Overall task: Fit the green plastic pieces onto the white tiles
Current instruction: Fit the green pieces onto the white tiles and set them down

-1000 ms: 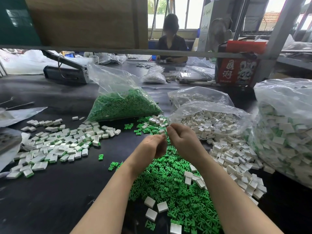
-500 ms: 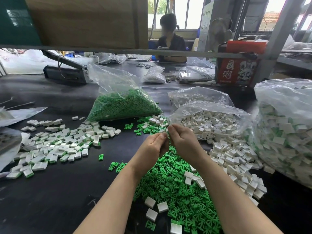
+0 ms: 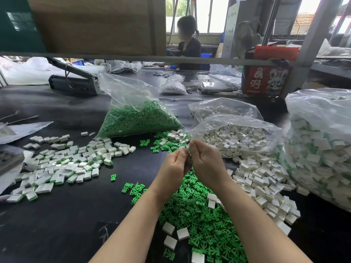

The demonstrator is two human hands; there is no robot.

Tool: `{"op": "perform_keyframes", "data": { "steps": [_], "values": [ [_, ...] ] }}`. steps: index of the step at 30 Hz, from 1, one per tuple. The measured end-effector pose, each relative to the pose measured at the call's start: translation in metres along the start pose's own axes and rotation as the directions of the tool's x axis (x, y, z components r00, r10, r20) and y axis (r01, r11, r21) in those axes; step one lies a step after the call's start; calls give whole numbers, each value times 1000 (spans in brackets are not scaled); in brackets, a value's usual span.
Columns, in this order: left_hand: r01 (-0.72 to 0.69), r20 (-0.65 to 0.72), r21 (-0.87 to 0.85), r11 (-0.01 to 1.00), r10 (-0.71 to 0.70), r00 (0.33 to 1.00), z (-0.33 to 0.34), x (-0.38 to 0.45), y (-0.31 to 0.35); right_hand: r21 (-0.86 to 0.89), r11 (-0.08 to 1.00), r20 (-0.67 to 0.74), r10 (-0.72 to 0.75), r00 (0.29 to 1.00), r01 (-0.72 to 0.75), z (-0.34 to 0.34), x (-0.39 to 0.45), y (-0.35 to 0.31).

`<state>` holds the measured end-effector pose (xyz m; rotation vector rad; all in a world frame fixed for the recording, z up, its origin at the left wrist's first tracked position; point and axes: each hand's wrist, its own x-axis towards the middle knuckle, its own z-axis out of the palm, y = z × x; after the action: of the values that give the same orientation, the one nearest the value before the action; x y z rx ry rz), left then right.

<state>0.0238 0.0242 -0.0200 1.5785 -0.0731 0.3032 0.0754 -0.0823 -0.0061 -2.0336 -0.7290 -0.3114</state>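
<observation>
Both hands meet fingertip to fingertip above the green pile (image 3: 197,215): the left hand (image 3: 175,164) and right hand (image 3: 206,164) are curled shut around something small, but whether it is a tile or a green piece cannot be told, since the fingers hide it. Loose white tiles (image 3: 266,186) lie at three o'clock of the hands, spilling from an open bag (image 3: 233,137) at one o'clock; tiles already fitted with green (image 3: 62,168) spread out at nine o'clock. More green stock waits in its bag (image 3: 136,118) at eleven o'clock. These look like light, hard moulded plastics: the tiles small, blocky and smooth, likely slippery, best pinched by their side edges; the green pieces thin and branched, probably a bit springy, safest held by the central stem and pressed in squarely. The dark tabletop (image 3: 66,224) looks matte.
</observation>
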Motion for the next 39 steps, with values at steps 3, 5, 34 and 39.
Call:
{"op": "perform_keyframes", "data": {
  "steps": [3,5,34,39],
  "values": [
    [4,5,-2,1000,-4,1000,-1,0,-1,1,1000,9,4,1000,-4,0,0,1],
    [6,13,-18,1000,-6,1000,-1,1,2,112,992,24,55,998,-57,-1,2,0],
    [-46,31,-48,998,47,998,-5,1,2,319,944,-6,89,996,-82,3,3,-6],
    [-4,87,-51,999,9,996,-14,1,1,342,925,160,114,980,-164,-5,3,-3]
  ]
}}
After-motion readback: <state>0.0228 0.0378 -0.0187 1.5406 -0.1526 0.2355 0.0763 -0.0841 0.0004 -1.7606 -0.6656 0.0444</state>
